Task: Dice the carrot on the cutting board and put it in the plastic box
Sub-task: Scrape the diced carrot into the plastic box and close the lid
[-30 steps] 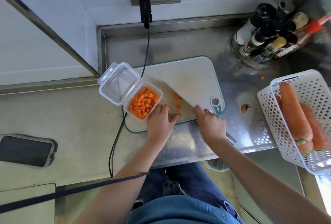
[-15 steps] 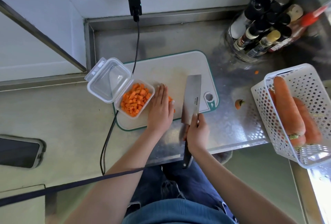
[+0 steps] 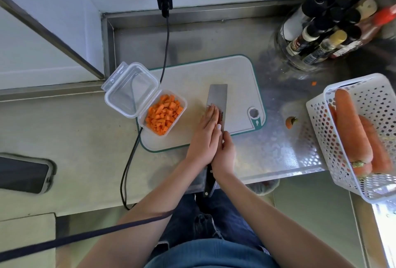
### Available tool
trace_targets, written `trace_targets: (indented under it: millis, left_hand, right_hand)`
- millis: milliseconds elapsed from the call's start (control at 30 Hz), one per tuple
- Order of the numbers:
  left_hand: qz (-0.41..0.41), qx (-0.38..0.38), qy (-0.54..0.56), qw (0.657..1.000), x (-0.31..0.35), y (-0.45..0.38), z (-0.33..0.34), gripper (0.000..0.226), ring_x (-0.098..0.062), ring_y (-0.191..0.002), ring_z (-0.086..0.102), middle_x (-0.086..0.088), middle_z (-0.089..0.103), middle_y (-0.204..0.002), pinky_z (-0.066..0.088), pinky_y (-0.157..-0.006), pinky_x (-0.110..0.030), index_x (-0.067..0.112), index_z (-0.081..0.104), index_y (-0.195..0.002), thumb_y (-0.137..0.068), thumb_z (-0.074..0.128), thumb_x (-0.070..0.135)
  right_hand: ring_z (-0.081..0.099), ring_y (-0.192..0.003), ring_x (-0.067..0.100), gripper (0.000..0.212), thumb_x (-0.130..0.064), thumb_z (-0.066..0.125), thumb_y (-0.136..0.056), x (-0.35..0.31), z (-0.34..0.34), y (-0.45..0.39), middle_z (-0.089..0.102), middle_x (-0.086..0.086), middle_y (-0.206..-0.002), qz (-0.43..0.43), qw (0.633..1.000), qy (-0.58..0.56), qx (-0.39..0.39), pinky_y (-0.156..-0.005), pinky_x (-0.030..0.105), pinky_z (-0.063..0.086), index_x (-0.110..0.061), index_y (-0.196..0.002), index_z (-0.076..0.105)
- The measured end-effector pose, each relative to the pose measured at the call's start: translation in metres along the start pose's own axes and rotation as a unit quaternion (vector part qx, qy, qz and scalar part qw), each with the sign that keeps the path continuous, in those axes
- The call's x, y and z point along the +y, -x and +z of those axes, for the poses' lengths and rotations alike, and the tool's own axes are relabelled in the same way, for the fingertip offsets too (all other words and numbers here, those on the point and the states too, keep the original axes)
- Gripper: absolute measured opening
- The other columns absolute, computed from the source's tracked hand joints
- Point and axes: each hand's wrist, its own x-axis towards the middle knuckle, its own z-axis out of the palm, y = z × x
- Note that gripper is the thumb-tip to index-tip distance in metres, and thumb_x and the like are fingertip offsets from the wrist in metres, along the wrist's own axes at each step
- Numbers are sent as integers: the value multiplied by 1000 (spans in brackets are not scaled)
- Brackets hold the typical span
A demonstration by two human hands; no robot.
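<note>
Both hands meet over the broad steel cleaver [image 3: 218,100] at the near edge of the white, green-rimmed cutting board [image 3: 233,75].

The left hand [image 3: 204,137] lies with straight fingers pressed flat on the blade's side, while the right hand [image 3: 224,156] curls around the black handle just behind the blade, the two hands touching side by side. Orange diced carrot [image 3: 164,113] fills the clear plastic box [image 3: 182,103], which sits on the board's left end with its hinged lid [image 3: 130,90] open beyond the board's edge. A carrot stub [image 3: 290,122] lies on the steel counter [image 3: 267,152] to the right of the board, near a white perforated basket [image 3: 321,130] holding whole carrots [image 3: 351,130]. A black cable [image 3: 165,53] runs down from the wall socket past the box.
</note>
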Motion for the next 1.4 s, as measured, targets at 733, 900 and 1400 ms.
trace_targets:
  millis: [733, 900, 1400]
  left_hand:
    - [33, 99, -135, 985, -10, 15, -108, 52, -17, -141, 23, -8, 30, -150, 16, -117, -35, 2, 43, -137, -96, 31, 31]
    - [13, 114, -174, 978, -30, 24, -115, 53, -16, -141, 21, 0, 26, -147, 18, -116, -28, -1, 40, -138, -97, 31, 31]
    - [63, 109, -258, 958, -34, 43, -108, 52, -27, -142, 18, -18, 31, -148, 17, -116, -41, -7, 38, -137, -102, 23, 29]
  right_hand:
    - [45, -56, 8, 28, -26, 39, -102, -51, 67, 39, 53, -4, -63, -61, 990, -62, -111, -57, 29, 41, -14, -77, 46]
    - [44, -43, 16, 30, -29, 35, -102, -49, 66, 38, 51, 2, -59, -29, 994, -54, -93, -47, 39, 46, -18, -75, 42]
    - [39, -37, 17, 32, -31, 33, -103, -53, 39, 27, 46, 7, -57, -45, 995, -59, -71, -35, 25, 38, -13, -78, 41]
